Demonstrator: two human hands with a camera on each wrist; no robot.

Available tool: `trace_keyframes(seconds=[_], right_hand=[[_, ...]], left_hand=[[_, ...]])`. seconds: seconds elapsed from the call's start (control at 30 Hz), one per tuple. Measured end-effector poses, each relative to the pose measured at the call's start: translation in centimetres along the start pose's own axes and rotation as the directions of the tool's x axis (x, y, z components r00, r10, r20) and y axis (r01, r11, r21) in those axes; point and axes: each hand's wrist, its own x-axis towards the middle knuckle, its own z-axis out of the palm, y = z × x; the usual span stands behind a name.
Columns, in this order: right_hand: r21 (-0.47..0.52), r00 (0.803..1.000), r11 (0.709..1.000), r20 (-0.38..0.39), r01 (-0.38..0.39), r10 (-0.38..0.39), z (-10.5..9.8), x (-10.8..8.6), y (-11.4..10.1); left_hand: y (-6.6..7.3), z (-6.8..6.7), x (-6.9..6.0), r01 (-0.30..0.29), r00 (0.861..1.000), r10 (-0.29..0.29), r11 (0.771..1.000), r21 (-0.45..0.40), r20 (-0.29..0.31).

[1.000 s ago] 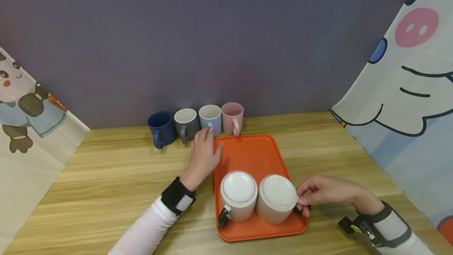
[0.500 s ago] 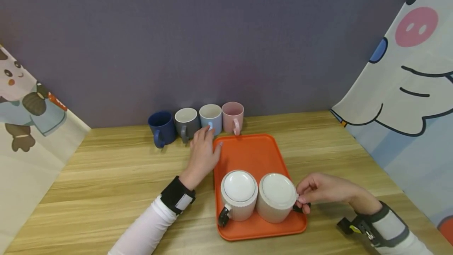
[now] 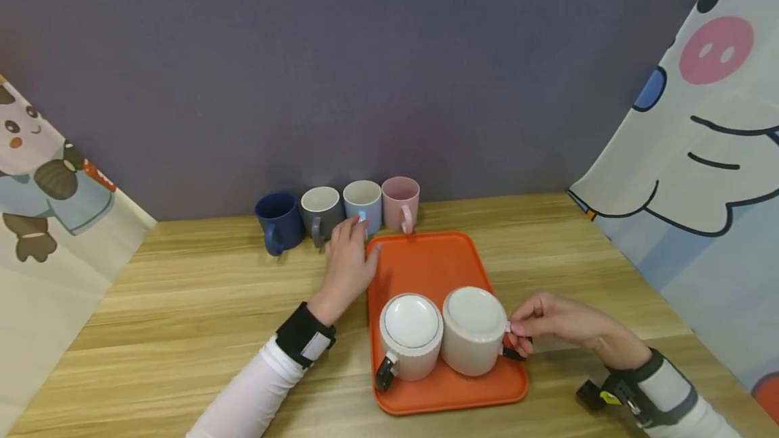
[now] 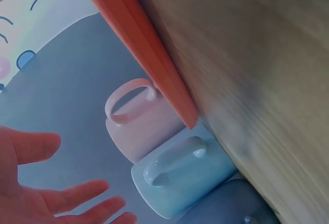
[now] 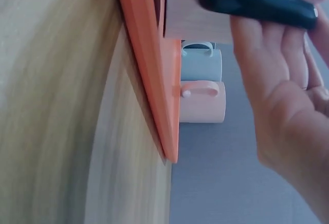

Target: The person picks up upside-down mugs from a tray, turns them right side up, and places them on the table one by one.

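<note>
Two white mugs stand upside down on an orange tray point(image 3: 429, 262). My right hand point(image 3: 562, 324) pinches the black handle point(image 5: 257, 4) of the right white mug point(image 3: 473, 336), with fingers behind the handle in the right wrist view. Beside it on the tray is the left white mug point(image 3: 412, 330), its black handle toward the front. My left hand point(image 3: 345, 268) is held with fingers spread over the tray's far left corner, nearest to a light blue mug point(image 4: 182, 172). A gap shows between that hand and the mugs in the left wrist view.
Behind the tray, along a grey wall panel point(image 3: 365, 86), a navy mug point(image 3: 287, 223), a grey mug point(image 3: 331, 213), the light blue mug and a pink mug point(image 3: 398, 203) stand upright in a row. Bare wooden table point(image 3: 201, 289) surrounds the tray. Cartoon-printed curtains hang at both sides.
The right white mug has shifted slightly up in the head view, and my right hand with it. My left hand and the mugs in the back row stay in place.
</note>
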Motion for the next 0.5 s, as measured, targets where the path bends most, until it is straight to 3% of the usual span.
trace_keyframes(seconds=[0.17, 0.33, 0.5], right_hand=[[0.133, 1.0, 0.991, -0.019, -0.004, 0.006, 0.1, -0.2, -0.5], [0.156, 0.993, 0.986, -0.091, -0.055, 0.069, -0.1, -0.1, -1.1], [0.167, 0.991, 0.986, -0.124, -0.019, 0.04, -0.5, 0.6, -1.5]], left_hand=[[0.2, -0.1, 0.3, 0.015, 1.0, -0.015, 1.0, -0.002, 0.015], [0.4, 0.1, 0.6, 0.025, 0.999, -0.025, 1.0, 0.003, 0.028], [0.8, 0.3, 0.7, 0.025, 0.999, -0.024, 0.999, -0.035, 0.027]])
